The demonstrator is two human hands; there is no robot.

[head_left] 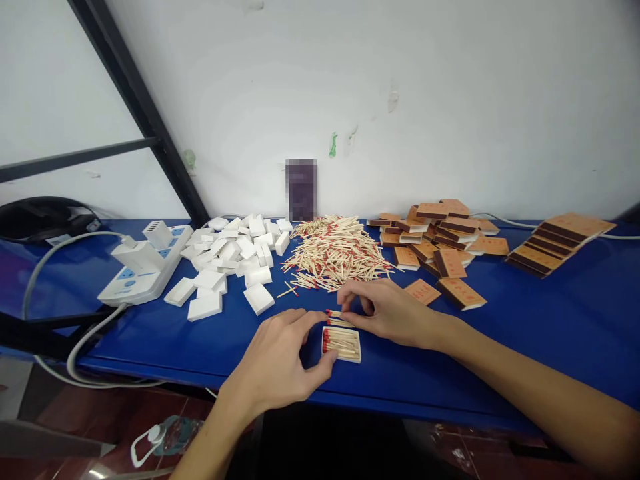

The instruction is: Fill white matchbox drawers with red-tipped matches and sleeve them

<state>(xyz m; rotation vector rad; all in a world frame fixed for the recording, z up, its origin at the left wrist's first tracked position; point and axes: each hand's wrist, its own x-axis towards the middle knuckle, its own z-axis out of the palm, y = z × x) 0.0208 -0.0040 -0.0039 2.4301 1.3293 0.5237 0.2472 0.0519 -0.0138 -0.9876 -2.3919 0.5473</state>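
Filling a small white tray (359,345) with matches, by the look of it: that's the step I judge to be in hand. Clock directions taken from that tray, which lies flat on the blue surface (400,377) between my hands, close to the near edge. It already has a layer of matches inside, red heads mostly toward 9 o'clock. My left hand (277,360) is at 8 to 9 o'clock, spread wide, thumb at the tray's near left side, index finger by the heads of a short row of matches (334,323) just past the rim at 12 o'clock. My right hand (393,310) is at 1 o'clock, thumb and fingers pinched at the other end of that row; how many are actually gripped, cannot tell, fingers cover them. Heads point to 9 there too, so they match the ones inside.

Supplies: big loose match heap (340,257) at 12, white trays (240,243) piled at 10 to 11, orange boxes (453,227) heaped at 1 to 2, a neat slanted row of orange-and-brown boxes (560,243) at 2.

Next move, my guess: square the row between both hands, lift it together, lower it into the tray heads to 9. Needs the left thumb steadying the tray without tipping it, and a light pinch so no sticks roll away or land crosswise
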